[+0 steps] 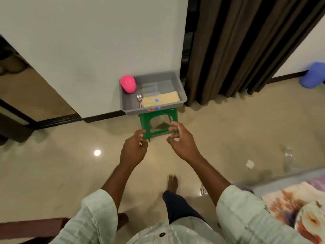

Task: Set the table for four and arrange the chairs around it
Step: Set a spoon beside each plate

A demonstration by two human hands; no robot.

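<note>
A grey plastic tray (175,79) rests on a small green stool (158,117) against the white wall. Inside the tray lie a pink cup (128,84) on its side, a metal spoon (139,98) and a tan placemat (161,101). My left hand (134,148) and my right hand (181,140) are stretched out in front of me, below the tray and over the stool's legs. Both hands hold nothing, fingers loosely curled. They are apart from the tray.
A dark brown curtain (237,50) hangs right of the tray. A blue object (314,74) sits on the floor at far right. A floral-patterned cloth (299,208) lies at lower right, a scrap of paper (249,164) on the glossy floor. My bare foot (173,184) steps forward.
</note>
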